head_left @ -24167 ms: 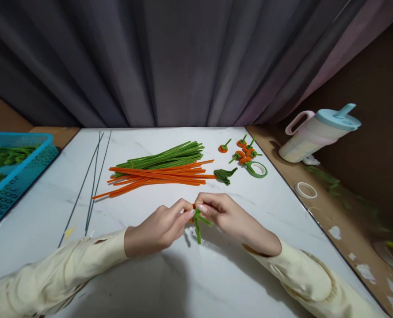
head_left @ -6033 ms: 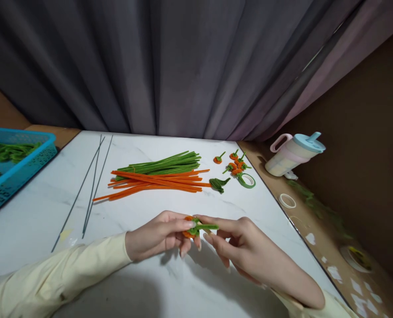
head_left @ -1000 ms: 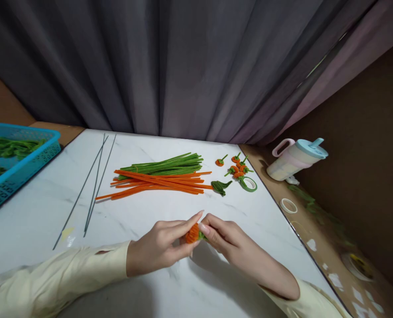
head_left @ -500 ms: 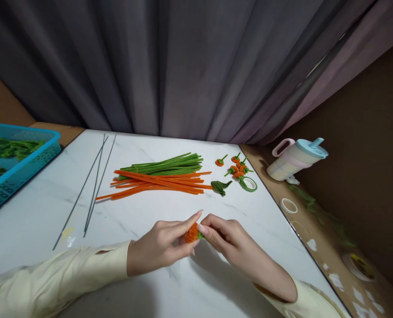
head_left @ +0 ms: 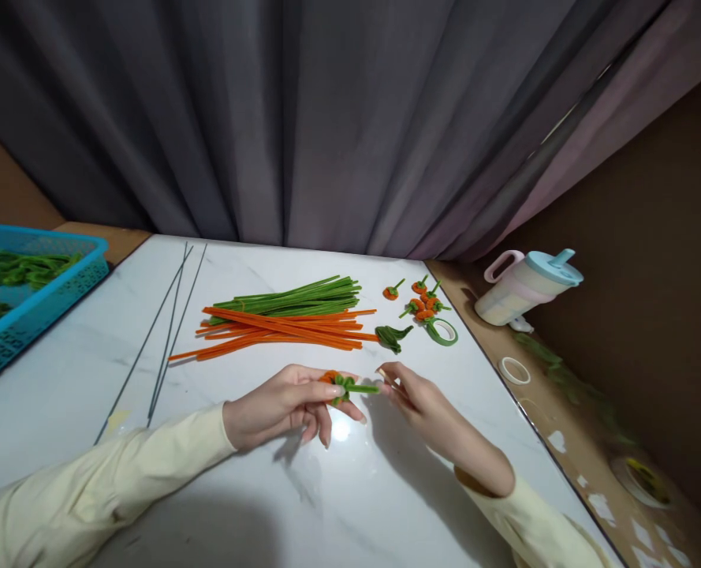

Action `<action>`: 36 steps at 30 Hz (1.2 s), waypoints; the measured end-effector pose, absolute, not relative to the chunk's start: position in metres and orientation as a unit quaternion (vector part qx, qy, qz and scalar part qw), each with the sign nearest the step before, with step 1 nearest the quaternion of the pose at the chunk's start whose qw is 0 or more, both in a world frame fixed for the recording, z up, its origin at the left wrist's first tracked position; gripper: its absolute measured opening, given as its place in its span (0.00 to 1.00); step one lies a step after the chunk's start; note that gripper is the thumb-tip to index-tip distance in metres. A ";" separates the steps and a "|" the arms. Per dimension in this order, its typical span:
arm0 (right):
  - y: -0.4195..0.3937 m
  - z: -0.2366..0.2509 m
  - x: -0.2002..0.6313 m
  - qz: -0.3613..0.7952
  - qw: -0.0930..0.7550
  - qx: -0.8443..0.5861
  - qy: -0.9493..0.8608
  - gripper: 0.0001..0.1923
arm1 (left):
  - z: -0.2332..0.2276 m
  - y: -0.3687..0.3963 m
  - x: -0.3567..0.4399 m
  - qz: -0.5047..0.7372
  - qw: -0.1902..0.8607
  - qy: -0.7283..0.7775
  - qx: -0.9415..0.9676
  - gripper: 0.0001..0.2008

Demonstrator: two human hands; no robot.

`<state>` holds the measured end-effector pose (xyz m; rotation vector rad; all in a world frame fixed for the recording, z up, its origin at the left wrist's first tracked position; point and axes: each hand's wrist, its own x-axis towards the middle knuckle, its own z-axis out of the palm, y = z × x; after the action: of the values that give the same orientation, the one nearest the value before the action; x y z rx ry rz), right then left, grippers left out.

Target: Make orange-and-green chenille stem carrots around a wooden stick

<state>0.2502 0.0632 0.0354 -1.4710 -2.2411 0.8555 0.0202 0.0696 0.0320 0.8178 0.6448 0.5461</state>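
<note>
My left hand (head_left: 285, 404) pinches a small pipe-cleaner piece (head_left: 337, 383), an orange coil with a green stem pointing right. My right hand (head_left: 416, 398) hovers just right of the stem tip, fingers apart and holding nothing. Both hands are above the white marble table (head_left: 78, 371). Behind them lie a bundle of orange pipe cleaners (head_left: 285, 330) and a bundle of green pipe cleaners (head_left: 294, 296). Several finished orange-and-green pieces (head_left: 421, 303) lie at the back right, beside a green tape roll (head_left: 441, 331) and a folded green leaf (head_left: 393, 337).
Thin dark wires (head_left: 164, 335) lie on the left of the table. A blue basket (head_left: 36, 296) with green pieces stands at the far left. A pastel lidded cup (head_left: 524, 285) and a white tape ring (head_left: 514, 370) sit on the brown surface to the right. A grey curtain (head_left: 303, 118) hangs behind.
My right hand has let go of the orange-and-green piece and drawn back to the right. My left hand has turned the piece so its green stem shows, pointing right.
</note>
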 end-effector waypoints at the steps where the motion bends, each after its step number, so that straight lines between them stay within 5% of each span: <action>1: 0.064 0.023 0.251 0.278 0.170 -0.509 -0.796 0.09 | 0.030 0.071 0.020 0.253 0.851 0.295 0.353 0.16; 9: 0.061 -0.012 0.247 0.133 0.181 -0.479 -0.848 0.12 | 0.007 0.072 0.018 0.235 0.906 0.235 0.261 0.19; 17: 0.044 0.019 0.231 0.198 0.410 -0.310 -0.835 0.12 | -0.005 0.071 0.023 0.182 0.925 0.202 0.265 0.14; 25: 0.034 0.012 0.220 0.223 0.433 -0.299 -0.820 0.11 | -0.010 0.067 0.027 0.137 0.932 0.198 0.271 0.16; 36: 0.034 0.002 0.223 0.053 0.412 -0.248 -0.875 0.12 | -0.005 0.062 0.031 0.141 0.919 0.216 0.298 0.16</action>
<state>0.2230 0.0339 0.0018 -0.6244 -2.2022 0.1327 0.0314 0.0617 -0.0048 0.6128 0.4438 0.2896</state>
